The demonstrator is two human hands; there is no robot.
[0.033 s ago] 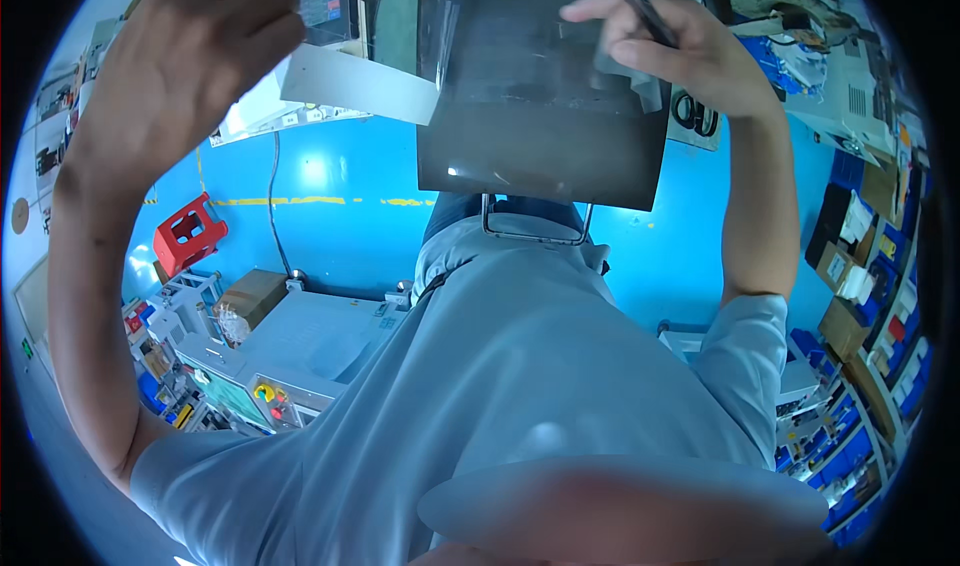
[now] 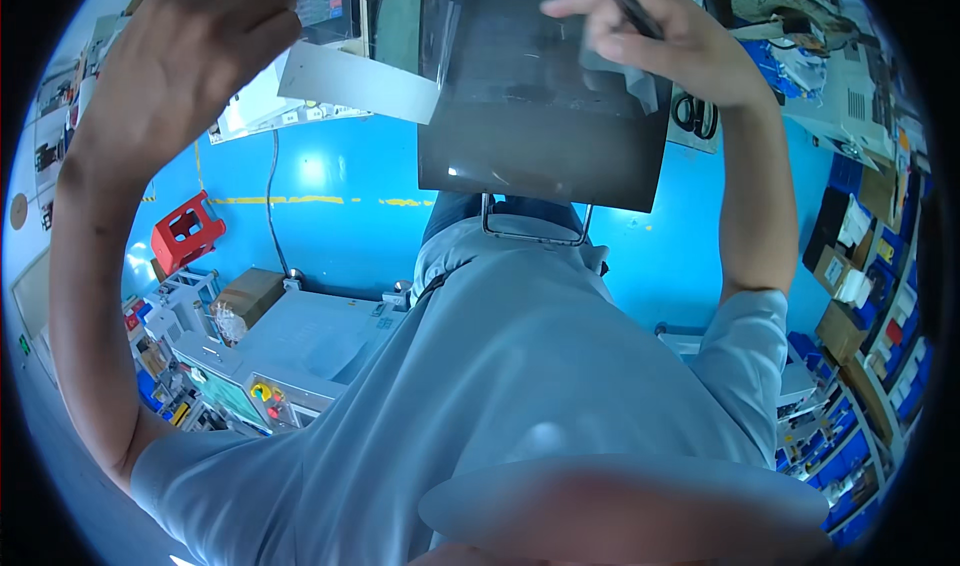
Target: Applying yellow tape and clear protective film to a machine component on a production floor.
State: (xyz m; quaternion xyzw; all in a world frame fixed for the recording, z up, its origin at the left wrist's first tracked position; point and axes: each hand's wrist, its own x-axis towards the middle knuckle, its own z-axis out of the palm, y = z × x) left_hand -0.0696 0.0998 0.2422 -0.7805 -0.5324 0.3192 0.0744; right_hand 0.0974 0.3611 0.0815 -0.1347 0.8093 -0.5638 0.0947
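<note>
A dark, glossy panel [image 2: 540,146] extends toward me at the top centre. Over its right side is my right hand [image 2: 670,46], closed around a slim black pen-like tool [image 2: 634,12], with the index finger pointing left. Just under that hand a small clear, film-like piece [image 2: 630,81] shows; whether the hand holds it is unclear. My left hand [image 2: 200,66] is raised at the upper left with curled fingers. Its fingertips are cut off or hidden, so anything in them cannot be made out. Beside it, a pale flat strip [image 2: 360,83] reaches to the panel's left edge.
Black-handled scissors [image 2: 693,116] lie right of the panel. A metal wire handle [image 2: 535,236] juts out below it. On the blue floor [image 2: 320,166] stands a red stool [image 2: 188,231]. A grey machine cabinet [image 2: 300,336] is at lower left, and shelves with blue bins [image 2: 850,446] line the right.
My right hand has shifted slightly left over the panel with the black tool. My left hand has moved very slightly left.
</note>
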